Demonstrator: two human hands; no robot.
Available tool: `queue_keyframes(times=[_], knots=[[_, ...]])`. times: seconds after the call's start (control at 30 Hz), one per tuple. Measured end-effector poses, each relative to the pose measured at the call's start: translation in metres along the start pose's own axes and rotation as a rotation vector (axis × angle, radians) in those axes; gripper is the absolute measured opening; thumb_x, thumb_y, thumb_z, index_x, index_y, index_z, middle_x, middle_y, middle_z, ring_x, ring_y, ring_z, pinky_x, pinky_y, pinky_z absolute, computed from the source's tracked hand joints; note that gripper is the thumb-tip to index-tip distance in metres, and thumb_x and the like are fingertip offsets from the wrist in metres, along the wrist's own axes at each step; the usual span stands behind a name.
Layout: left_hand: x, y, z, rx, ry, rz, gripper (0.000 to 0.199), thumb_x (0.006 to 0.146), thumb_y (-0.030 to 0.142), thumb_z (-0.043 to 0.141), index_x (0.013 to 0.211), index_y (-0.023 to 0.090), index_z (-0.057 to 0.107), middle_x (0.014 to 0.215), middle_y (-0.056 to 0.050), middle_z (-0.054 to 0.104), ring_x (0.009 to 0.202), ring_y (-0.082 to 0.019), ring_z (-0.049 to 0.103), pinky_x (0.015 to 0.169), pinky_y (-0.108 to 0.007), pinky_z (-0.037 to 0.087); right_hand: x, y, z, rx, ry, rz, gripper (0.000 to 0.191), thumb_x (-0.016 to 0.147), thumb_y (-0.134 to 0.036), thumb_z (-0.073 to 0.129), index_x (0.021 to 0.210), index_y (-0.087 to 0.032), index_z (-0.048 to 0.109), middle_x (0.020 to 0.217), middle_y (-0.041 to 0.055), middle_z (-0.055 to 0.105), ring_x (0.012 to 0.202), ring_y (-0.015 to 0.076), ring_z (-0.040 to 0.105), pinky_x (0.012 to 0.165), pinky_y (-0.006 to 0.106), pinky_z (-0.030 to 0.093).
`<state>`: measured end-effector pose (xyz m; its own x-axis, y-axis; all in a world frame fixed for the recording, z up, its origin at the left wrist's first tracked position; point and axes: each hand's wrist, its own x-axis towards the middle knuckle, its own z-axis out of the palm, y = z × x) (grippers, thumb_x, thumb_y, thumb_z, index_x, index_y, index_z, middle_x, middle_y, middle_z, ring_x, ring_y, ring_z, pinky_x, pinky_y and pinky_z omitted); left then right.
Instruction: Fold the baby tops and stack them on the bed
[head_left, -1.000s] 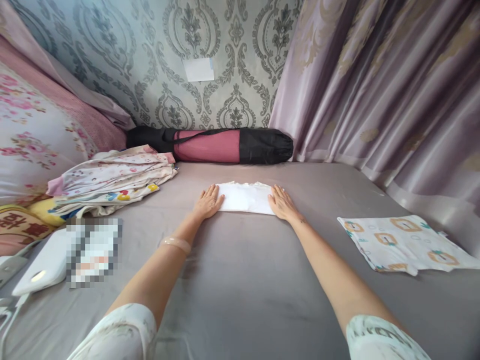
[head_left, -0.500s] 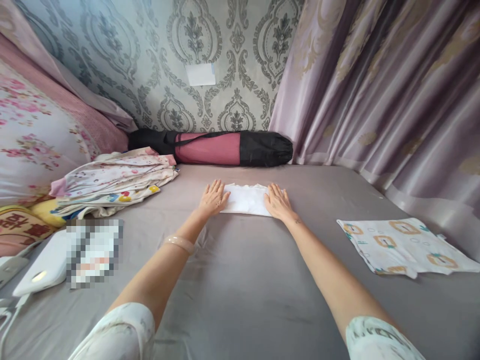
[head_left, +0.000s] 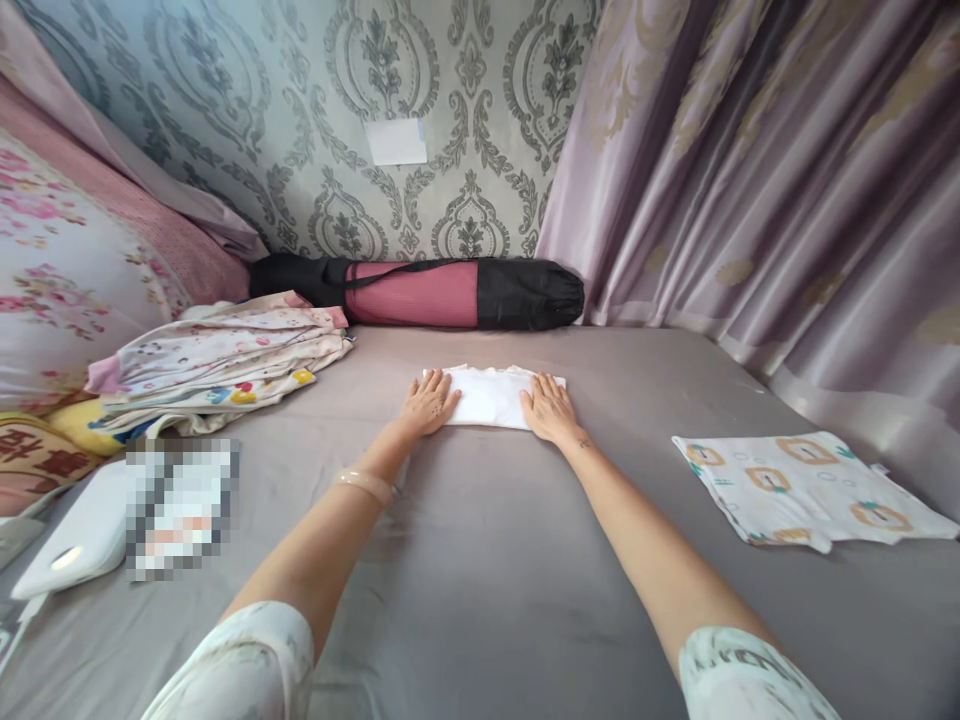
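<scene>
A folded white cloth [head_left: 489, 398], with a slightly ruffled far edge, lies flat on the grey bed sheet [head_left: 480, 560]. My left hand [head_left: 430, 402] rests palm down over its left end, fingers stretched out. Over the right end lies my right hand [head_left: 550, 406], also flat, with its fingers extended away from me. Both palms press on the fabric and neither grips it. What kind of garment the cloth is, I cannot tell.
At right lies a folded printed cloth [head_left: 814, 492]. A pile of children's clothes [head_left: 225, 355] sits at left, near a white plugged-in device [head_left: 82, 530] and a blurred-out item [head_left: 184, 510]. A bagged pink-and-black roll [head_left: 412, 294] lies along the wall, beside purple curtains [head_left: 660, 180].
My hands have shifted very slightly on the white cloth, the right one a little inward and the left fingers slightly lower. The view has moved a little. The cloth stays in place.
</scene>
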<state>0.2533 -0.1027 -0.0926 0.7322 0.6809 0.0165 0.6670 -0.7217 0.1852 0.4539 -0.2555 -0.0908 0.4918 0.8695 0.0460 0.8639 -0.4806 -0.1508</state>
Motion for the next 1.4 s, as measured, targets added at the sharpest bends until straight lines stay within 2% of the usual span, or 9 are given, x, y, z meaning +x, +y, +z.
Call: queue_keyframes(times=[0.23,0.37,0.5,0.7,0.83,0.93,1.13,1.3,1.4], knots=[[0.005,0.017,-0.005,0.065,0.086,0.052,0.057,0.101,0.045,0.022,0.146,0.013,0.037,0.156,-0.014,0.033,0.147,-0.027,0.021,0.119,-0.049,0.013,-0.001,-0.016,-0.008,0.023,0.053,-0.036,0.058,0.102,-0.04,0.018,0.15,-0.012,0.033,0.158,0.0127,0.028,0.147,0.0246,0.019,0.118,0.047,0.011],[0.004,0.018,0.002,0.06,0.037,0.07,0.058,0.101,0.047,0.019,0.148,0.018,0.035,0.157,-0.01,0.032,0.147,-0.024,0.023,0.119,-0.046,0.016,-0.002,-0.022,-0.002,0.02,0.018,-0.04,0.057,0.102,-0.041,0.017,0.151,-0.015,0.033,0.159,0.0103,0.028,0.147,0.0228,0.02,0.118,0.046,0.012],[0.003,0.016,0.004,0.045,0.011,0.06,0.061,0.101,0.048,0.018,0.15,0.016,0.031,0.158,-0.011,0.029,0.147,-0.025,0.021,0.119,-0.045,0.015,-0.001,-0.021,0.003,0.003,0.01,-0.036,0.057,0.102,-0.042,0.017,0.151,-0.016,0.033,0.159,0.0096,0.028,0.147,0.0221,0.019,0.118,0.046,0.011],[0.003,0.02,-0.004,0.03,0.008,0.057,0.056,0.101,0.045,0.023,0.147,0.016,0.036,0.156,-0.012,0.033,0.145,-0.027,0.026,0.117,-0.048,0.021,0.0,-0.022,-0.004,0.02,-0.029,-0.027,0.057,0.102,-0.041,0.018,0.151,-0.017,0.033,0.159,0.0102,0.026,0.147,0.0224,0.018,0.118,0.048,0.013],[0.005,0.033,-0.008,0.05,0.079,0.064,0.051,0.101,0.042,0.025,0.141,0.016,0.044,0.15,-0.014,0.042,0.143,-0.027,0.032,0.116,-0.051,0.022,0.001,-0.031,-0.01,0.051,-0.002,-0.041,0.057,0.102,-0.04,0.018,0.15,-0.014,0.035,0.158,0.0119,0.028,0.146,0.0242,0.02,0.118,0.049,0.011],[0.004,0.045,-0.002,0.038,0.13,0.088,0.053,0.101,0.042,0.026,0.144,0.014,0.041,0.153,-0.014,0.039,0.144,-0.027,0.028,0.117,-0.049,0.021,0.001,-0.039,-0.007,0.077,0.024,-0.071,0.056,0.102,-0.038,0.019,0.151,-0.013,0.034,0.159,0.0109,0.027,0.147,0.0244,0.02,0.118,0.047,0.012],[0.002,0.05,0.014,0.019,0.084,0.094,0.057,0.101,0.044,0.023,0.148,0.014,0.037,0.158,-0.012,0.029,0.146,-0.028,0.024,0.118,-0.048,0.02,0.001,-0.043,0.008,0.082,0.065,-0.088,0.055,0.102,-0.036,0.022,0.151,-0.015,0.034,0.159,0.0101,0.028,0.146,0.0241,0.021,0.118,0.047,0.014],[0.002,0.05,0.01,0.029,0.053,0.079,0.057,0.101,0.044,0.023,0.148,0.015,0.038,0.158,-0.011,0.03,0.146,-0.028,0.024,0.118,-0.048,0.021,0.002,-0.042,0.006,0.081,0.054,-0.081,0.054,0.102,-0.036,0.023,0.15,-0.016,0.035,0.159,0.0102,0.028,0.146,0.0246,0.022,0.118,0.047,0.014],[0.002,0.057,0.004,0.049,0.113,0.085,0.053,0.101,0.039,0.026,0.145,0.013,0.042,0.156,-0.013,0.034,0.146,-0.027,0.026,0.118,-0.048,0.021,0.004,-0.046,0.0,0.095,0.045,-0.08,0.053,0.101,-0.034,0.026,0.149,-0.013,0.037,0.157,0.0121,0.03,0.145,0.0263,0.023,0.117,0.048,0.016]])
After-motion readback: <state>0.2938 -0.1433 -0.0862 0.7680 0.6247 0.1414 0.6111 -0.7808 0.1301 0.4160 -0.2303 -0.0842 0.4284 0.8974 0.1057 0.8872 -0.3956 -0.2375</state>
